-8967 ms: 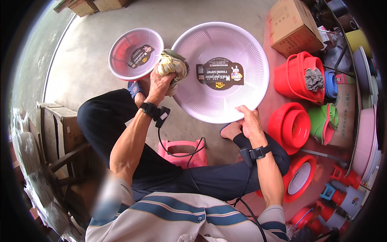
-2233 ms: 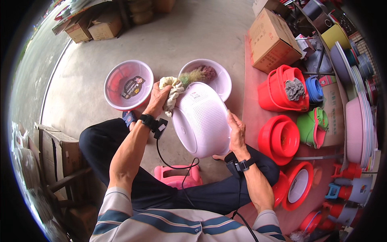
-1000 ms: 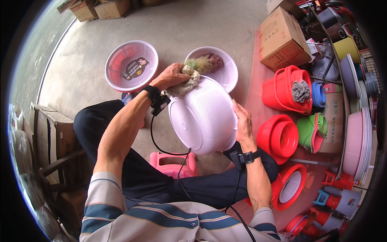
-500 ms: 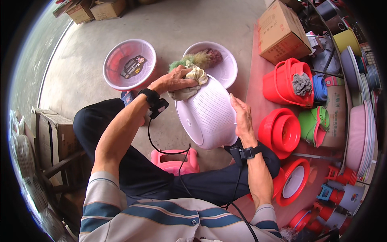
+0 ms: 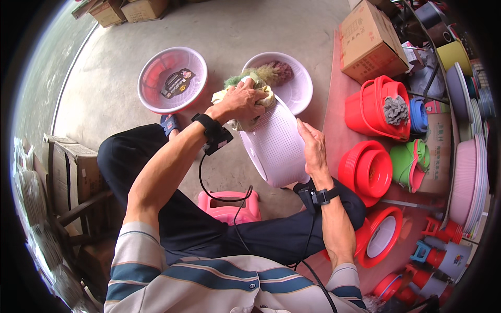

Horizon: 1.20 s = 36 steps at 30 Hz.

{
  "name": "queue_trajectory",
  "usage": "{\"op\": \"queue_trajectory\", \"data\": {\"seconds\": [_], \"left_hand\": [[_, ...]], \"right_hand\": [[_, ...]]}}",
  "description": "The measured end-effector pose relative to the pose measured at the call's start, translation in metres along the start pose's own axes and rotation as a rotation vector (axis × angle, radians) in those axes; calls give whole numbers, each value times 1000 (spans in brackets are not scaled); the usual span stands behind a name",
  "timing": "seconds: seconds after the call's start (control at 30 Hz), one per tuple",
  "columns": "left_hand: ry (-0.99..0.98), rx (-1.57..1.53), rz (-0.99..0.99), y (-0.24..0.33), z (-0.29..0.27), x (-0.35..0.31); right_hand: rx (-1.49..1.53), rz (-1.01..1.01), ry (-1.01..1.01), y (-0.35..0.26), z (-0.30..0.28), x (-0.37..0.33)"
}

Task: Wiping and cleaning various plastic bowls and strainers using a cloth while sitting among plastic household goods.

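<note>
My left hand [image 5: 243, 102] is closed on a pale, crumpled cloth [image 5: 244, 124] and presses it against the upper left of a lilac perforated plastic basket [image 5: 279, 142]. The basket is tipped on its side above my lap. My right hand [image 5: 314, 147] grips its right rim, thumb up along the edge; the fingers behind are partly hidden. Just beyond the cloth, a multicoloured fluffy duster [image 5: 274, 73] lies in a second lilac basket [image 5: 301, 86].
Another lilac basket [image 5: 148, 83] with a dark label stands at the far left. A pink stool [image 5: 229, 202] is between my legs. Red buckets [image 5: 360, 112], red basins [image 5: 347, 169], a green bucket [image 5: 402, 161] and a carton [image 5: 365, 39] line the right. A cable hangs from my left wrist.
My left hand has slid right across the basket with the cloth, its fingers now more curled. The basket has turned, so less of its base shows. My right hand keeps its grip.
</note>
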State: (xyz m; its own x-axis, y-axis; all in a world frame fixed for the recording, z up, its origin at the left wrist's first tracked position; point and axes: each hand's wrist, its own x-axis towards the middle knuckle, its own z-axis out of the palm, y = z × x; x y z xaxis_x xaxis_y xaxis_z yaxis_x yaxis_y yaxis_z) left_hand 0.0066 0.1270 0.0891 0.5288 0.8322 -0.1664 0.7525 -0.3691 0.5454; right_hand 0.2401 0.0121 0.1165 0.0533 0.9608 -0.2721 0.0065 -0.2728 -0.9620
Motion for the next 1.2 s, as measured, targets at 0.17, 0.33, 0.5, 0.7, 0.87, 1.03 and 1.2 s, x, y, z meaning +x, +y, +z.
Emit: {"op": "queue_trajectory", "data": {"seconds": [0.17, 0.33, 0.5, 0.7, 0.87, 1.03, 1.2], "left_hand": [[184, 117, 202, 37, 12, -22], [250, 218, 314, 75, 22, -31], [268, 46, 272, 53, 30, -32], [259, 20, 194, 43, 42, -41], [116, -11, 113, 42, 35, -44], [-21, 109, 52, 39, 29, -48], [39, 142, 59, 52, 37, -49]], "right_hand": [[42, 19, -16, 17, -2, 7], [0, 44, 49, 13, -7, 1], [65, 36, 17, 18, -1, 0], [-93, 9, -2, 27, -1, 2], [-193, 40, -2, 36, -4, 4], [-168, 24, -21, 49, -4, 11], [-144, 20, 15, 50, 0, 11]]}}
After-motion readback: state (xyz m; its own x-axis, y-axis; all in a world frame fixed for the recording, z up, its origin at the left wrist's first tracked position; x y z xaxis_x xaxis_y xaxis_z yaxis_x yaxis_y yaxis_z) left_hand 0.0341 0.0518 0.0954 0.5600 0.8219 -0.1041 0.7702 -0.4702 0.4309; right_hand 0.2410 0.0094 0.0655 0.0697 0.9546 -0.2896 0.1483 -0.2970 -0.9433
